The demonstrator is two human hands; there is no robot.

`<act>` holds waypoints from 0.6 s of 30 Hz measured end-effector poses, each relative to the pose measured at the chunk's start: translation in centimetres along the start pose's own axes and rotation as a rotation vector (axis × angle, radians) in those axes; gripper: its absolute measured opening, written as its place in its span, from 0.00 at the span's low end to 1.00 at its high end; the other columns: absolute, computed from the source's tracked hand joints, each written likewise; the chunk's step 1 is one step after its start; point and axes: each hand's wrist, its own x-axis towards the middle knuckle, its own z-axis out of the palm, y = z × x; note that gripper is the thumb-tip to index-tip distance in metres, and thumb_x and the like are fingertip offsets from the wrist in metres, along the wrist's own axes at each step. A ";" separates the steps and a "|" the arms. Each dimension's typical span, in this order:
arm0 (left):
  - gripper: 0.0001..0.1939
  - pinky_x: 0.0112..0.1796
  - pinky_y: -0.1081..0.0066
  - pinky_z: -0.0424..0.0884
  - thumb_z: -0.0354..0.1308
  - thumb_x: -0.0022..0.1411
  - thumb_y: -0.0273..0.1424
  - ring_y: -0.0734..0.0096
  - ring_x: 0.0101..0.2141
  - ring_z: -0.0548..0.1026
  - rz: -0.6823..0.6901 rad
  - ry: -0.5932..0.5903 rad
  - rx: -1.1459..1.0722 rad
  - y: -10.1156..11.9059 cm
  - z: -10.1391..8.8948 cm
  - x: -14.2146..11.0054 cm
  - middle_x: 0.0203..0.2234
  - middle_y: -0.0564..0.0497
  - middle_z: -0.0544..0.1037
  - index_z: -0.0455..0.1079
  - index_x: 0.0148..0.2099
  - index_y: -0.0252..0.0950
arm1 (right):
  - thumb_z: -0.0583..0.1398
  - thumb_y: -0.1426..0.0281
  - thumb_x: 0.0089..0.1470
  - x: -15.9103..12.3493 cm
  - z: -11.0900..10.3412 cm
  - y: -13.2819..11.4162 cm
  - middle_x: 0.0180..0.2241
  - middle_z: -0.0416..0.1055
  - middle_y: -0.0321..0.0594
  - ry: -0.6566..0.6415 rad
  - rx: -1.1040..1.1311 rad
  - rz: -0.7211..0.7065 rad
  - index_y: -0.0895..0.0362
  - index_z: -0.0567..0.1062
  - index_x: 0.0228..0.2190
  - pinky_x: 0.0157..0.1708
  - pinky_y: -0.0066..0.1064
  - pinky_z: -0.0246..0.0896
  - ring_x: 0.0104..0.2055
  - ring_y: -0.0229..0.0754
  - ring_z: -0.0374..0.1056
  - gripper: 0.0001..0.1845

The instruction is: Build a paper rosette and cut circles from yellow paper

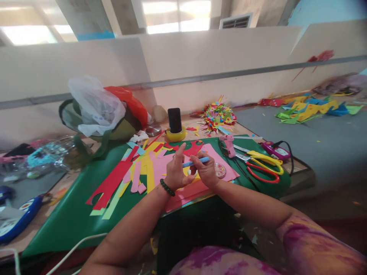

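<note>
A blue pen (pixel 196 162) lies slantwise in the grip of my right hand (pixel 207 172). Its left end reaches the palm side of my left hand (pixel 175 172), whose index finger points up and whose thumb is stretched out, apart from it. Between the left thumb and the right fingers shows a small white thing (pixel 192 172), too small to name. Both hands hover over pink paper sheets (pixel 186 198). Behind them lies a red paper piece with curved cut-outs (pixel 197 148). A round patterned disc (pixel 220 170) sits right of my right hand.
Paper strips (pixel 117 181) spread across the green mat (pixel 65 214) on the left. To the right are a pink glue gun (pixel 228 145), yellow-handled scissors (pixel 266 158) and red-handled scissors (pixel 265 173). A phone (pixel 174 120) stands in a yellow tape roll (pixel 176 134), near a spiky paper ball (pixel 219 116).
</note>
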 end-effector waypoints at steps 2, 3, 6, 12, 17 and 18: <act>0.48 0.26 0.69 0.64 0.34 0.60 0.64 0.70 0.24 0.64 -0.062 0.006 -0.107 -0.6 0.1 0.4 0.28 0.53 0.67 0.49 0.69 0.34 | 0.66 0.49 0.44 0.4 -0.2 0.1 0.13 0.66 0.29 -0.020 -0.051 -0.043 0.54 0.64 0.19 0.13 0.23 0.58 0.12 0.33 0.62 0.25; 0.46 0.27 0.69 0.65 0.34 0.61 0.63 0.71 0.25 0.65 -0.105 0.034 -0.154 -1.0 0.0 0.7 0.29 0.53 0.67 0.51 0.68 0.34 | 0.65 0.49 0.46 0.6 -0.5 0.0 0.14 0.67 0.29 -0.042 -0.088 -0.075 0.55 0.66 0.20 0.14 0.24 0.59 0.13 0.33 0.62 0.24; 0.40 0.33 0.66 0.67 0.35 0.64 0.59 0.68 0.30 0.68 -0.256 0.150 -0.158 -2.3 -1.1 1.8 0.33 0.48 0.70 0.62 0.61 0.33 | 0.62 0.52 0.52 1.7 -2.7 -0.7 0.23 0.73 0.35 -0.043 -0.310 -0.274 0.55 0.74 0.27 0.23 0.29 0.67 0.22 0.37 0.69 0.18; 0.19 0.28 0.71 0.62 0.53 0.63 0.45 0.71 0.26 0.67 -0.390 -0.329 -0.072 -3.5 -2.8 2.4 0.23 0.50 0.74 0.73 0.33 0.34 | 0.55 0.72 0.59 3.2 -10.1 -1.5 0.38 0.76 0.46 -0.052 -1.272 -0.331 0.56 0.80 0.37 0.41 0.38 0.66 0.39 0.47 0.72 0.13; 0.17 0.29 0.70 0.59 0.50 0.64 0.41 0.70 0.27 0.67 -0.432 -0.679 0.109 -3.4 -2.3 2.3 0.24 0.50 0.73 0.71 0.30 0.35 | 0.57 0.74 0.58 1.9 -10.6 -0.8 0.43 0.77 0.49 -0.128 -1.430 -0.301 0.57 0.81 0.36 0.48 0.41 0.64 0.47 0.51 0.70 0.11; 0.17 0.29 0.70 0.58 0.50 0.63 0.40 0.69 0.27 0.67 -0.471 -0.712 0.147 -3.5 -2.5 2.3 0.24 0.50 0.73 0.70 0.29 0.35 | 0.57 0.72 0.59 1.5 -9.8 -0.7 0.44 0.77 0.48 -0.161 -1.419 -0.329 0.57 0.80 0.37 0.50 0.41 0.63 0.48 0.50 0.69 0.11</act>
